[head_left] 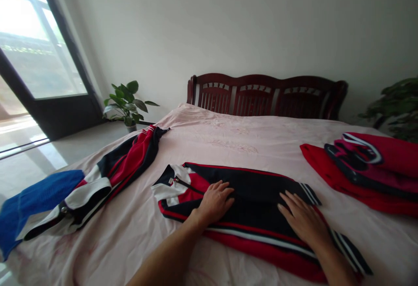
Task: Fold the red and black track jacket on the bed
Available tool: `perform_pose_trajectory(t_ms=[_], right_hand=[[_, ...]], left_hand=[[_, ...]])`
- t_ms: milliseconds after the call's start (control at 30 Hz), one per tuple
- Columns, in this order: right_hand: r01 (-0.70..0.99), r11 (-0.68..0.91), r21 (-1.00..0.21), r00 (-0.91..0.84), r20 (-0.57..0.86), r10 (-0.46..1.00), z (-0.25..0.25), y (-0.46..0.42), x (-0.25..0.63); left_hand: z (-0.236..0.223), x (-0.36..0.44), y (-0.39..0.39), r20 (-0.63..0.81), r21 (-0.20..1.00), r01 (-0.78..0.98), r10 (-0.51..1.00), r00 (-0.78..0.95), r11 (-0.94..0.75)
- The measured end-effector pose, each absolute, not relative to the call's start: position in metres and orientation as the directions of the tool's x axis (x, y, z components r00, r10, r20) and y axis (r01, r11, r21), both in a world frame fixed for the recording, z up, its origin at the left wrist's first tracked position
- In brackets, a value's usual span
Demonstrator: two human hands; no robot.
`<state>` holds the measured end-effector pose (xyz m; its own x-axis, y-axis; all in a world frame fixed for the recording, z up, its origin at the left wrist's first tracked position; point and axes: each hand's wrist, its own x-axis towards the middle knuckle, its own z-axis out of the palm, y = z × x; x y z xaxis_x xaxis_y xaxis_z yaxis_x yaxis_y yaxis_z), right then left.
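Note:
A track jacket point(251, 186), navy with red and white trim, lies flat in front of me with its sleeves laid lengthwise over the body. Its white collar points left and the striped cuffs point right. My left hand point(217, 201) rests on it near the red chest panel, fingers spread. Toward the cuffs, my right hand point(302, 216) lies palm down on the dark fabric with its fingers stretched out. Neither hand grips the cloth. Red fabric shows below the jacket's near side.
A pink sheet point(202, 146) covers the surface. A second jacket point(130, 159) and a blue garment point(42, 194) lie at left, a stack of red clothes point(375, 168) at right. Behind stand a wooden backrest point(254, 94) and a potted plant point(127, 101).

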<state>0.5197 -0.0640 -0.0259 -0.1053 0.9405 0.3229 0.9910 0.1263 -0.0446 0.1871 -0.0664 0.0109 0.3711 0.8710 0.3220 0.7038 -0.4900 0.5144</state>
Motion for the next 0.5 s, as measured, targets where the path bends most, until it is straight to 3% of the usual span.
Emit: perform_pose_trajectory(t_ms=[100, 233, 367, 500], right_hand=[[0.995, 0.081, -0.054, -0.064, 0.269, 0.961, -0.022, -0.065, 0.517], [0.997, 0.058, -0.059, -0.043, 0.229, 0.972, -0.018, -0.066, 0.515], [0.995, 0.081, -0.065, -0.063, 0.244, 0.968, -0.019, -0.066, 0.517], [0.994, 0.094, -0.06, -0.075, 0.261, 0.963, -0.02, -0.065, 0.519]], left_hand=[[0.016, 0.178, -0.064, 0.347, 0.637, 0.664, 0.915, 0.206, -0.391], [0.03, 0.146, -0.058, 0.359, 0.681, 0.692, 0.933, -0.027, -0.242], [0.044, 0.092, -0.057, 0.356, 0.657, 0.752, 0.902, -0.245, -0.055], [0.046, 0.041, -0.068, 0.304, 0.562, 0.819, 0.892, -0.334, 0.115]])
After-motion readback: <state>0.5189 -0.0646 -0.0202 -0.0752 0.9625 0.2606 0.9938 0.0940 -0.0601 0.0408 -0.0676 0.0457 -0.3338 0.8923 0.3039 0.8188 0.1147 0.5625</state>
